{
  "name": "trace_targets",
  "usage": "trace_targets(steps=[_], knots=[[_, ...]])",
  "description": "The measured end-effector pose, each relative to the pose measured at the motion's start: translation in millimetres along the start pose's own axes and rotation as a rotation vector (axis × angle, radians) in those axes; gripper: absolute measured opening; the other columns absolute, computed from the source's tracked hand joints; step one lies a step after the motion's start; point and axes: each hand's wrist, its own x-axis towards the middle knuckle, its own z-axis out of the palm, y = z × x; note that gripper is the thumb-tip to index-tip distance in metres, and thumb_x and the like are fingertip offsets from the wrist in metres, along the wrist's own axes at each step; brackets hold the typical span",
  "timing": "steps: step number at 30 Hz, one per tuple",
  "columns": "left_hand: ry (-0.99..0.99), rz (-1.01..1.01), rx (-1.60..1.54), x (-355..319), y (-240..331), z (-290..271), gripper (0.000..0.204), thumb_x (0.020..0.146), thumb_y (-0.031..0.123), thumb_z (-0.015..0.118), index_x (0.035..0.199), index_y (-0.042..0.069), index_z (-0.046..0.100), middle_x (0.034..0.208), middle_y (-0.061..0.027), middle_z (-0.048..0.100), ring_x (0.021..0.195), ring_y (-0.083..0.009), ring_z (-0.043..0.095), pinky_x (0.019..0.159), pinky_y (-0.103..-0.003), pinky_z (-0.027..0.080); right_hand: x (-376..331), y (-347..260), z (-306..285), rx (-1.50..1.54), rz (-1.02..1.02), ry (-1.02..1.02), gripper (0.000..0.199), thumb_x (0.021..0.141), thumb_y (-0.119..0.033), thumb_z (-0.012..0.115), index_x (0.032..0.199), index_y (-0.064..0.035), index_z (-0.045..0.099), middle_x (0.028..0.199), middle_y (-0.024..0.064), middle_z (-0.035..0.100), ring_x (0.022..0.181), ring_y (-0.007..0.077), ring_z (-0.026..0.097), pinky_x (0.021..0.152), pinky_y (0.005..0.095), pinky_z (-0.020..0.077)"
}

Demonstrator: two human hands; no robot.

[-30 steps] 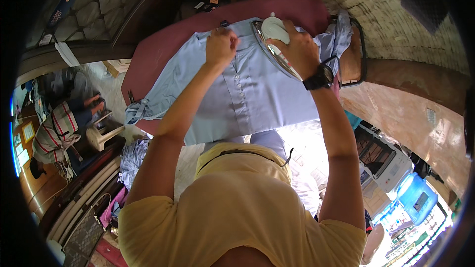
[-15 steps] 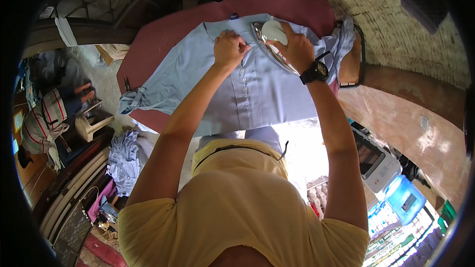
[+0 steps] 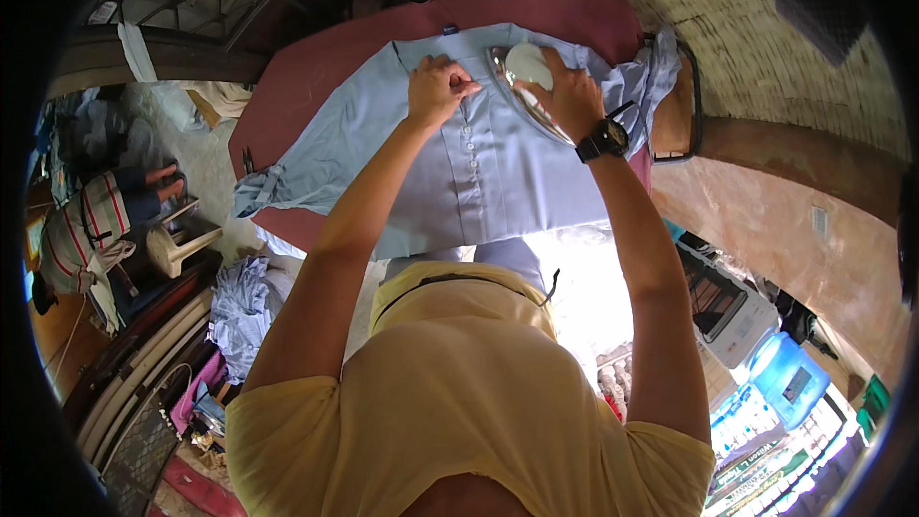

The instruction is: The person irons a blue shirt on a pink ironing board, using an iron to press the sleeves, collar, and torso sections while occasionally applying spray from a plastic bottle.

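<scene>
1. Covering most of the work surface, a dark red ironing board (image 3: 316, 67) runs across the top of the view w/ a metal rest (image 3: 691, 96) at its right end.
2. Light blue shirt (image 3: 498, 182) lies spread flat on the board, button placket up the middle, one sleeve trailing off the left edge, more fabric bunched at the right end.
3. Iron (image 3: 525, 77), white top w/ shiny sole edge, sits on the shirt near the collar, tilted diagonally.
4. Right hand (image 3: 565, 96), black watch (image 3: 603, 141) on wrist, is wrapped over the iron's top; grip looks closed, though the handle itself is hidden.
5. Left hand (image 3: 436, 88) is curled, fingertips bunched & pressing the cloth just left of the iron, beside the placket.
</scene>
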Motion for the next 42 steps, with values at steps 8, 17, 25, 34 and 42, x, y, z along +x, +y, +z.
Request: trace_targets(steps=[8, 17, 25, 34, 42], knots=[[-0.008, 0.053, -0.083, 2, -14, 1, 0.024, 0.074, 0.035, 0.081, 0.075, 0.013, 0.071, 0.074, 0.0002, 0.067, 0.085, -0.0227, 0.057, 0.080, -0.040, 0.044, -5, 9, -19, 0.091, 0.031, -0.018, 0.062, 0.079, -0.060, 0.070, 0.120, -0.0153, 0.056, 0.080, 0.0170, 0.071, 0.076, 0.0401, 0.069, 0.067, 0.0503, 0.0549], [-0.049, 0.092, -0.081, 6, -4, -6, 0.005, 0.075, 0.011, 0.073, 0.077, 0.009, 0.070, 0.086, -0.0065, 0.067, 0.084, -0.0277, 0.062, 0.078, -0.040, 0.050, -2, 4, -12, 0.073, 0.130, 0.019, 0.058, 0.080, -0.053, 0.073, 0.121, -0.0154, 0.057, 0.082, 0.0186, 0.071, 0.079, 0.0400, 0.069, 0.069, 0.0494, 0.0552], [0.084, 0.193, -0.216, 105, 17, -1, 0.015, 0.080, -0.001, 0.067, 0.093, 0.005, 0.067, 0.088, -0.0118, 0.069, 0.089, -0.0274, 0.067, 0.077, -0.036, 0.053, -1, 10, -9, 0.164, 0.012, -0.085, 0.060, 0.081, -0.056, 0.070, 0.122, -0.0152, 0.055, 0.084, 0.0218, 0.070, 0.080, 0.0441, 0.067, 0.071, 0.0531, 0.0540], [-0.217, -0.103, 0.410, 37, 26, -9, 0.021, 0.078, 0.026, 0.079, 0.076, 0.008, 0.071, 0.096, -0.0121, 0.068, 0.095, -0.0328, 0.064, 0.083, -0.042, 0.052, -5, 13, -9, 0.081, -0.041, -0.067, 0.063, 0.080, -0.060, 0.069, 0.122, -0.0140, 0.055, 0.077, 0.0195, 0.069, 0.072, 0.0404, 0.069, 0.063, 0.0513, 0.0544], [0.014, -0.113, 0.137, -8, 16, 3, 0.018, 0.077, 0.028, 0.079, 0.078, 0.011, 0.073, 0.096, -0.0044, 0.063, 0.101, -0.0292, 0.057, 0.086, -0.045, 0.047, 5, 4, -20, 0.020, -0.045, -0.166, 0.062, 0.081, -0.058, 0.071, 0.114, -0.0082, 0.058, 0.077, 0.0208, 0.069, 0.074, 0.0398, 0.069, 0.065, 0.0505, 0.0552]])
